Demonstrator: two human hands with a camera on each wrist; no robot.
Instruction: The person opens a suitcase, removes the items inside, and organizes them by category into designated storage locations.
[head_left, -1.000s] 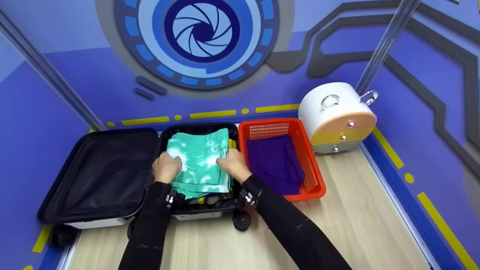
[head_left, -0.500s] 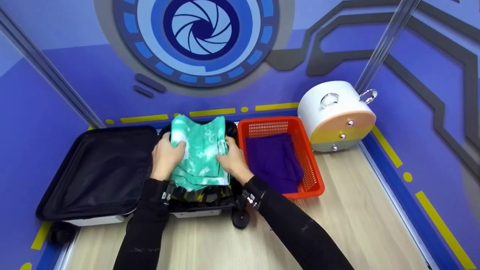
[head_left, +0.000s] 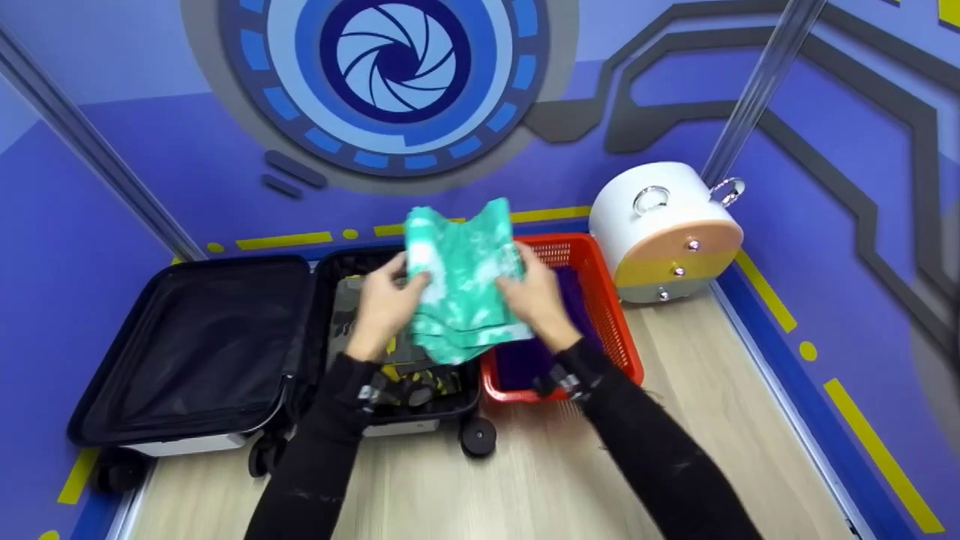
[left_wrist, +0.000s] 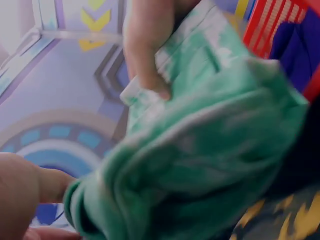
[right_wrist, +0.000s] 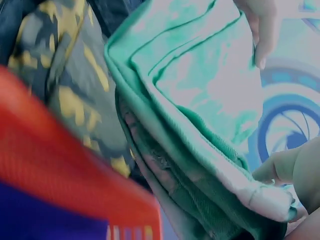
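Observation:
A folded green-and-white tie-dye garment (head_left: pixel 465 277) is held up between both hands, over the gap between suitcase and basket. My left hand (head_left: pixel 386 304) pinches its left edge, thumb on top. On the opposite edge my right hand (head_left: pixel 536 296) grips it the same way. Stacked fold layers of the garment (right_wrist: pixel 200 135) show in the right wrist view. Below and left lies the open black suitcase (head_left: pixel 319 337), with a camouflage garment (head_left: pixel 409 356) in grey, black and yellow inside. Under the right side of the cloth stands a red plastic basket (head_left: pixel 619 330) containing dark purple cloth (head_left: pixel 525 367).
The suitcase's lid half (head_left: pixel 195 352) lies spread to the left. A white rounded box with coloured drawers (head_left: pixel 667 232) stands at the back right, beside the basket. Blue printed wall panels (head_left: pixel 480 165) enclose the back and sides. Light wood flooring (head_left: pixel 420 487) runs along the front.
Both hands have lifted the tie-dye garment out of the suitcase and carried it right, partly over the basket. The camouflage garment beneath has come into view.

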